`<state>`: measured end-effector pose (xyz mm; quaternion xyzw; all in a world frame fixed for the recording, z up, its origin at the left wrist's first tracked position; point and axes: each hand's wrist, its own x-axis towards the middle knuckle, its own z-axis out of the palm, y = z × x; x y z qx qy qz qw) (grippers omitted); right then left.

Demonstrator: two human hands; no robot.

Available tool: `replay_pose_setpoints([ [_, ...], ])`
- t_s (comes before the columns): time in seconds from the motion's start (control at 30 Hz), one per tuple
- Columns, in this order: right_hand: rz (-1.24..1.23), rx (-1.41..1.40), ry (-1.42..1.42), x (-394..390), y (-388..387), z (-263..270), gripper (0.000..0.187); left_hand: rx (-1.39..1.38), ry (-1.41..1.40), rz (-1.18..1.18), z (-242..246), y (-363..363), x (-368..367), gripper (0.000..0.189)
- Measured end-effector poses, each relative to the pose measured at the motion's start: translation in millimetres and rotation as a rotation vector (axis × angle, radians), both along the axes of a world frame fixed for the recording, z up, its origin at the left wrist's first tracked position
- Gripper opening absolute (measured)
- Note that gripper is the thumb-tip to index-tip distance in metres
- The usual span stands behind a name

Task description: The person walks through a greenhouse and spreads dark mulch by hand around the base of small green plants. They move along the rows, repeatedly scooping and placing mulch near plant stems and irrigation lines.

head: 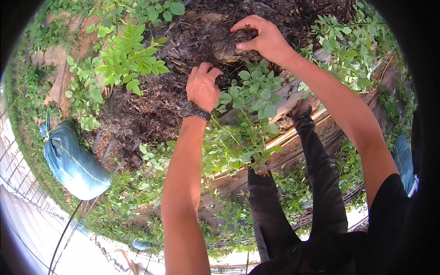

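Dark, damp mulch (137,113) is heaped in a bed before me, made of leaf scraps and woody bits. My left hand (204,86) rests against this heap with its fingers curled down. Its fingertips are hidden, so whether they hold any mulch is unclear. Beyond it, to the right, my right hand (266,39) hovers at the mulch with thumb and forefinger spread apart. Dark crumbs show between those fingers. Just below both hands grows a leafy green shrub (254,92), possibly a rose. A paler, blurred clump (227,48) lies between the hands.
Bright green compound leaves (132,55) rise left of the heap. A tied blue woven sack (77,161) stands at lower left, another blue sack (403,161) at the far right. Bamboo poles (280,139) run beside my legs. More shrubs (347,48) grow at upper right.
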<state>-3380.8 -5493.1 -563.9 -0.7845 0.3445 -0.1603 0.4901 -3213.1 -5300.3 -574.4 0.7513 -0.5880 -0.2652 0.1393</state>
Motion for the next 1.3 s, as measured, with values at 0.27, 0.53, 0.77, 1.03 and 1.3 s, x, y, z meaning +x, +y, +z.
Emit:
replay_pose_setpoints([
  [0.27,0.015,0.299,-0.262,12,-2,0,0.044,-0.013,0.158,0.031,17,46,-25,0.046],
  [0.53,0.503,-0.104,0.343,6,13,-9,0.039,-0.248,0.132,0.098,33,19,-31,0.046],
  [0.77,-0.224,-0.604,0.364,54,-88,-1,0.053,0.100,0.256,0.047,13,-4,-33,0.043],
  [1.03,0.007,-0.673,0.223,108,-79,2,0.025,-0.319,-0.095,0.293,27,-38,9,0.056],
  [1.3,0.418,-0.509,0.346,127,-45,-41,0.054,-0.241,-0.177,0.073,-8,-70,45,0.085],
])
